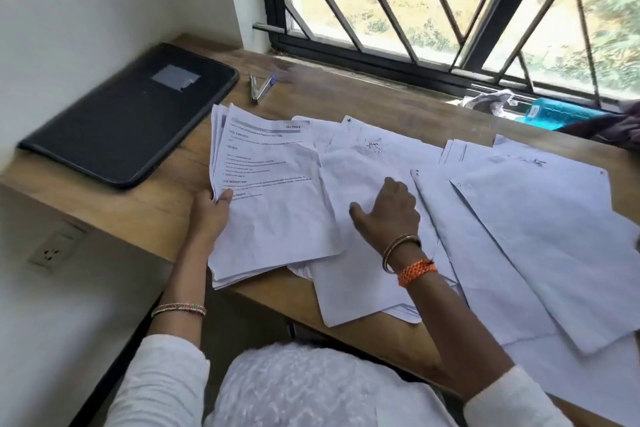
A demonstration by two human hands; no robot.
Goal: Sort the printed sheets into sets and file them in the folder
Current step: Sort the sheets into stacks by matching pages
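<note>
A stack of printed sheets (270,198) lies at the left of the paper spread, its top page showing lines of text. My left hand (211,211) grips its left edge, thumb on top and fingers underneath. To the right, more white sheets (519,236) lie fanned face down across the wooden desk (156,204). My right hand (388,215) rests on one of these sheets (349,177), fingers bent down against the paper. The closed black folder (131,114) lies at the desk's far left, apart from both hands.
A stapler (254,88) and a blue-capped pen (266,85) lie behind the papers near the folder. A barred window (433,3) runs along the back, with a teal object (557,113) and cloth on its sill. A wall socket (57,248) sits below the desk's left edge.
</note>
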